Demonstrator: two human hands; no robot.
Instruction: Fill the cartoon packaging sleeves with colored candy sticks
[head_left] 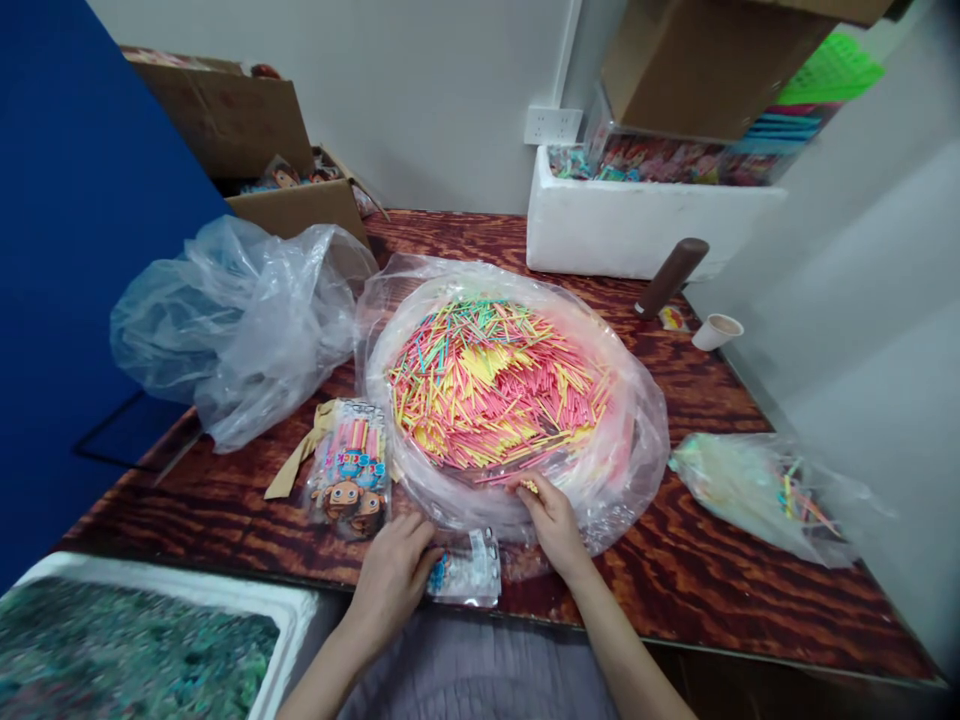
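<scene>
A clear plastic bag, spread wide on the table, holds a heap of thin pink, yellow and green sticks. At the heap's near edge my right hand has its fingers closed round a small bunch of sticks, whose yellow ends show. My left hand is closed at the table's front edge, on the left end of a clear printed packet; its fingertips are partly hidden. Just behind my left hand lie printed packets with pink and yellow sticks in them, beside a tan strip.
Crumpled clear plastic and an open carton are at the left. A white foam box, a brown cylinder, a paper cup and a bag of sticks are at the right. Another foam box is at lower left.
</scene>
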